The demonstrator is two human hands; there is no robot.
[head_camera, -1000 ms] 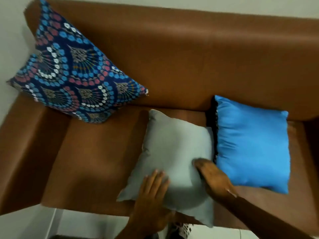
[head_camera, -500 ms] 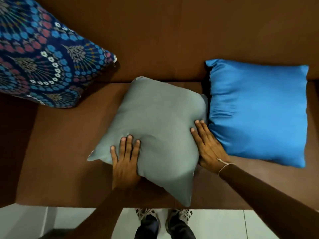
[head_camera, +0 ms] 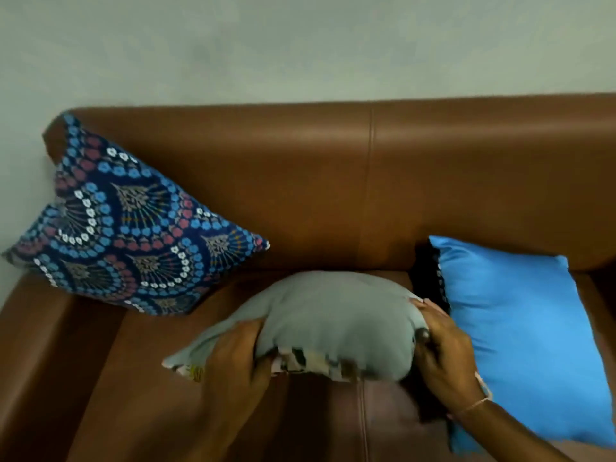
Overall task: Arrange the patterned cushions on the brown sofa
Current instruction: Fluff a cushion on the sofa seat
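The brown sofa (head_camera: 333, 411) fills the near view, a pale wall (head_camera: 300, 45) behind it. On its seat the left hand (head_camera: 233, 358) and right hand (head_camera: 446, 358) clutch the grey cushion (head_camera: 333, 315) (patterned underside showing), between the blue cushion (head_camera: 520, 335) and the patterned cushion (head_camera: 133, 241) in the sofa's corner.

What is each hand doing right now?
Left hand: closed on the grey cushion, near its lower left edge.
Right hand: closed on the same cushion's right side.

Grey cushion (head_camera: 333, 315) underside pattern blurred; blue cushion (head_camera: 520, 335) cut off right; fingers hidden beneath.
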